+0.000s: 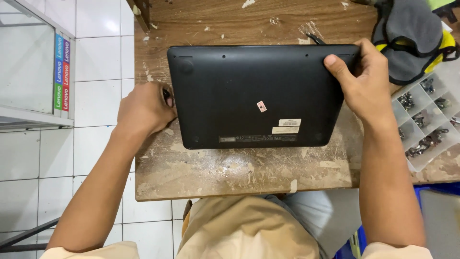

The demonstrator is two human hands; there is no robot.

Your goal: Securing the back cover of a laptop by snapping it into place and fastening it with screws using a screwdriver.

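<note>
I see the matte black laptop (254,96) lying upside down on the scarred wooden table (230,168); my right hand (366,81) clasps its rounded corner, my left hand (143,109) pinches a small dark tool (167,97) at its edge.

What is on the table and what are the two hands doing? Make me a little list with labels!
Main thing: black plastic laptop, lying bottom side up
Surface: worn wooden table
Left hand: at the laptop's left edge, holding a small dark tool
Right hand: gripping the laptop's far right corner
Stickers: small white labels on the laptop's underside
Nearby: clear compartment box of small metal parts, grey and yellow cloth
</note>
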